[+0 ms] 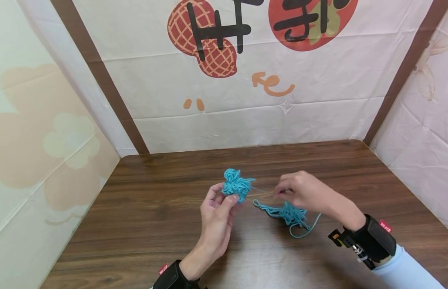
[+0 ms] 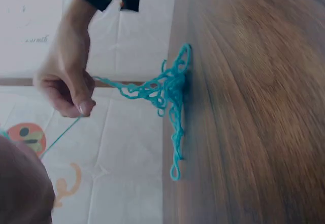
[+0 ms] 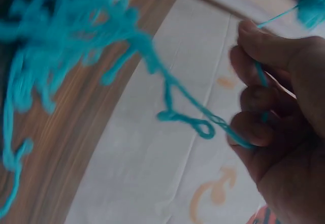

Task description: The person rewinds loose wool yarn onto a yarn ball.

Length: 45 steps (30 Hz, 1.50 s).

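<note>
My left hand [image 1: 217,216] holds up a small wound bundle of turquoise yarn [image 1: 236,185] between thumb and fingers, above the table. From that bundle a thin strand runs across to my right hand [image 1: 299,190], which pinches it between thumb and forefinger. In the right wrist view the strand passes on through the curled fingers [image 3: 256,125] and down to the loose yarn. That tangled heap of turquoise yarn [image 1: 294,214] lies on the table below my right hand, with loops trailing to both sides. The left wrist view shows the heap [image 2: 170,89] with a strand rising from it to the right hand.
The brown wood-grain table [image 1: 137,224] spreads beneath both hands. A white printed cloth [image 1: 245,124] hangs behind its far edge, and further cloth panels flank it left and right. Each wrist wears a black strap; a small camera device [image 1: 353,245] shows on the right one.
</note>
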Available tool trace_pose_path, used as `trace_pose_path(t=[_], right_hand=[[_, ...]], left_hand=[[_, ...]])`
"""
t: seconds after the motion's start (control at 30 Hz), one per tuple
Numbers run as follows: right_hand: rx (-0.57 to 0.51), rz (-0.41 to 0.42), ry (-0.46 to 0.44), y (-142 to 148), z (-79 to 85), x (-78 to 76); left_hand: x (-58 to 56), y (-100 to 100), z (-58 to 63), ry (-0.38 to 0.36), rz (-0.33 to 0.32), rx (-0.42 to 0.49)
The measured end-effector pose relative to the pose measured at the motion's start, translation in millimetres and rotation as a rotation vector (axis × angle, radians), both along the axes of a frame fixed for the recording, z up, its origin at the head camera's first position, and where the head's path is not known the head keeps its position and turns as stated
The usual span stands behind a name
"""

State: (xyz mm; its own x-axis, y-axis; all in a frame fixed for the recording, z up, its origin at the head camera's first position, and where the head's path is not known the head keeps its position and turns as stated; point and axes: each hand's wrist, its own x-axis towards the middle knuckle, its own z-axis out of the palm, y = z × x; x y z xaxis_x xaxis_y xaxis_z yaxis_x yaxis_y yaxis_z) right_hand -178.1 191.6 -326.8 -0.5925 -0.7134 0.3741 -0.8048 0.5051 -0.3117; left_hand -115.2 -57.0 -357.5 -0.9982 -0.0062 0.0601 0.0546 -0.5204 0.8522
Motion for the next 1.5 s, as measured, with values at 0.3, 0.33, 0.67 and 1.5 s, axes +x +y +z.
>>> trace_pose_path(t=[0.3, 0.33, 0.67, 1.5], right_hand=[[0.1, 0.11, 0.045, -32.4, 9.3, 37.7], [0.104, 0.109, 0.064, -34.1, 10.4, 40.1], [0.021, 0.172, 0.196, -42.0, 21.3, 53.4], [-0.176, 0.186, 0.297, -18.9, 24.0, 17.9]], left_hand=[[-8.1, 0.6, -9.5, 0.041, 0.276, -0.243], [-8.4, 0.5, -10.3, 0.06, 0.284, -0.277], [-2.2, 2.0, -8.6, 0.237, 0.229, -0.612], [12.4, 2.2, -8.3, 0.332, -0.127, -0.852]])
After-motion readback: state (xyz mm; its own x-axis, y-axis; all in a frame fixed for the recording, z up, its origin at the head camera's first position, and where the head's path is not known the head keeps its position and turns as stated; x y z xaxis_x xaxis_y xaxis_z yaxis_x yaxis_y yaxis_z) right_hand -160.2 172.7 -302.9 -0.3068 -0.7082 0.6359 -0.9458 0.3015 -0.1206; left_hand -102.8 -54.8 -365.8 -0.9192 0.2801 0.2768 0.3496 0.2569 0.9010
